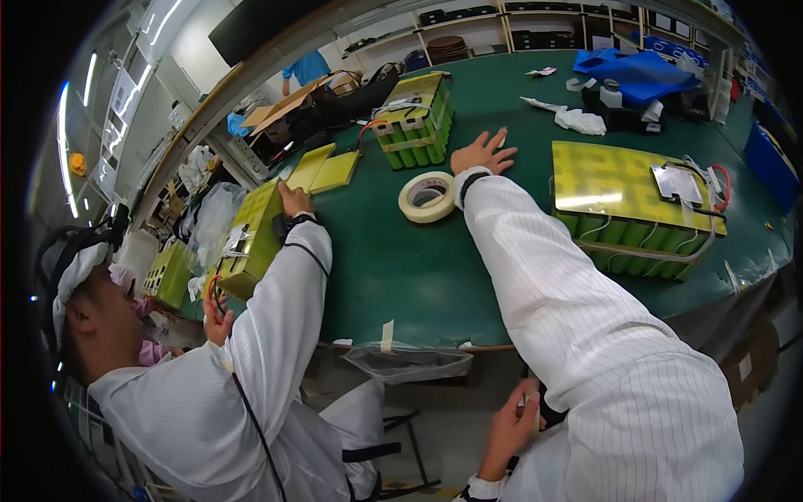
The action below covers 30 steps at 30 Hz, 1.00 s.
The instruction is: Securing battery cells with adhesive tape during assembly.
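Note:
My right hand (483,153) lies flat on the green table (418,276) with its fingers spread and holds nothing. It rests just right of a roll of cream masking tape (427,197) and in front of a green-celled battery pack (414,121) with wires on top. My left hand (510,428) is low, below the table edge near my white coat, with its fingers curled. Whether it holds something small and pale I cannot tell.
A co-worker in a white coat leans in at the left, one hand (293,199) on a yellow-green battery pack (251,238). A large flat pack (636,205) lies at the right. Yellow sheets (326,170), a blue bag (640,71) and white cloths (581,121) lie farther back. A plastic bag (410,364) hangs under the table edge.

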Each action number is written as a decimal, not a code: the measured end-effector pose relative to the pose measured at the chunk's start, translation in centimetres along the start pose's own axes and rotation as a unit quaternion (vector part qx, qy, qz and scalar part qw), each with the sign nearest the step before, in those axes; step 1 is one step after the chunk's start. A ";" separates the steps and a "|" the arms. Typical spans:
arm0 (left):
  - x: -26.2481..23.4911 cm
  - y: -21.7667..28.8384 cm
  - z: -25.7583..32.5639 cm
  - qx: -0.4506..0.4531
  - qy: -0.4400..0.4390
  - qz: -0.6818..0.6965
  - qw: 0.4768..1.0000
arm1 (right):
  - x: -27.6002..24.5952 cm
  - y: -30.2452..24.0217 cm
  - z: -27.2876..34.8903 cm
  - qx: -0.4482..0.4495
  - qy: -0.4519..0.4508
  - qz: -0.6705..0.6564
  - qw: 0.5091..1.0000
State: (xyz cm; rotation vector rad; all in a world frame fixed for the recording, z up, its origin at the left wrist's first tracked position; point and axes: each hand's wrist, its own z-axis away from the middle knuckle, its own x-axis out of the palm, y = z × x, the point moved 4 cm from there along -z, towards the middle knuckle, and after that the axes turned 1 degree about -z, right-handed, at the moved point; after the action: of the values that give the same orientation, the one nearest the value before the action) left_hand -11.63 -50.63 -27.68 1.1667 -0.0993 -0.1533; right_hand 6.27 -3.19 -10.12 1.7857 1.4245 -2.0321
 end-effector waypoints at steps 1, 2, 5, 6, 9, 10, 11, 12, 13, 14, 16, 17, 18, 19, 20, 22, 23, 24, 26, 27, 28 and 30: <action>0.4 0.0 -0.3 0.001 -0.004 -0.001 1.000 | 0.3 0.2 -0.4 -0.005 -0.001 0.011 1.000; 0.8 0.0 -0.5 0.003 -0.008 -0.002 1.000 | 0.6 0.4 -0.8 -0.007 -0.003 0.009 1.000; 1.9 -0.1 -0.8 0.011 -0.016 -0.006 1.000 | 1.2 0.8 -1.7 -0.009 -0.008 0.034 0.999; 2.3 -0.2 -0.8 0.014 -0.018 -0.007 1.000 | 1.3 0.9 -2.0 -0.012 -0.010 0.030 0.999; 3.6 0.3 -1.5 0.031 -0.035 -0.012 0.999 | 1.4 2.2 -4.9 0.004 0.027 0.056 0.998; 3.6 0.6 -2.0 0.039 -0.036 -0.013 0.998 | 1.4 2.0 -4.9 0.000 0.028 0.049 0.998; 3.7 0.9 -2.6 0.048 -0.036 -0.014 0.998 | 1.6 1.8 -4.7 -0.002 -0.011 0.065 0.998; 3.9 1.3 -3.2 0.056 -0.038 -0.015 0.998 | 1.8 1.7 -4.5 -0.003 -0.049 0.083 0.995; 4.2 1.5 -3.4 0.064 -0.043 -0.016 0.997 | 1.7 1.9 -4.5 -0.006 -0.045 0.078 0.996; 4.5 2.0 -3.8 0.074 -0.049 -0.018 0.996 | 1.4 2.1 -4.7 0.001 -0.047 0.092 0.995; 4.8 2.6 -4.1 0.090 -0.057 -0.019 0.994 | 0.9 2.4 -4.3 -0.011 -0.062 0.088 0.994; 4.8 2.8 -4.1 0.095 -0.058 -0.018 0.994 | 0.7 1.7 -3.5 -0.015 -0.069 0.111 0.991; 5.2 3.0 -4.0 0.100 -0.061 -0.017 0.993 | 0.7 0.9 -2.7 -0.018 -0.074 0.134 0.988; 5.2 3.5 -3.8 0.107 -0.053 -0.023 0.993 | 0.6 1.1 -2.3 -0.016 -0.073 0.134 0.988; 5.2 4.2 -3.7 0.107 -0.055 -0.023 0.992 | 0.4 1.2 -1.9 -0.018 -0.060 0.138 0.988; 5.1 5.0 -3.1 0.104 -0.030 -0.074 0.991 | 0.4 1.1 0.0 -0.028 -0.054 0.148 0.987; 5.2 4.0 -3.4 0.093 -0.032 -0.037 0.994 | 0.4 0.9 1.0 -0.039 -0.041 0.160 0.986; 5.1 4.3 -2.8 0.090 -0.024 -0.033 0.995 | 0.1 0.7 2.2 -0.052 -0.029 0.171 0.984; 5.1 6.0 -2.1 0.080 -0.024 -0.063 0.995 | -0.5 0.8 2.9 -0.087 -0.017 0.166 0.982; 5.3 6.3 -1.9 0.059 -0.041 -0.034 0.997 | -0.7 0.9 3.4 -0.115 -0.003 0.159 0.981; 5.5 6.5 -1.8 0.041 -0.056 -0.006 0.998 | -1.1 1.1 3.8 -0.117 0.022 0.168 0.979; 6.4 6.7 -1.8 -0.002 -0.092 0.012 0.996 | -0.9 3.0 1.6 -0.099 0.049 0.138 0.984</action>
State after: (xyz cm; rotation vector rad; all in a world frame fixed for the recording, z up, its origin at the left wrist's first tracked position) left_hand -4.54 -47.53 -22.20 1.1462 -0.2754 -0.2386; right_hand 7.21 -6.38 -11.27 1.8977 1.2680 -1.6287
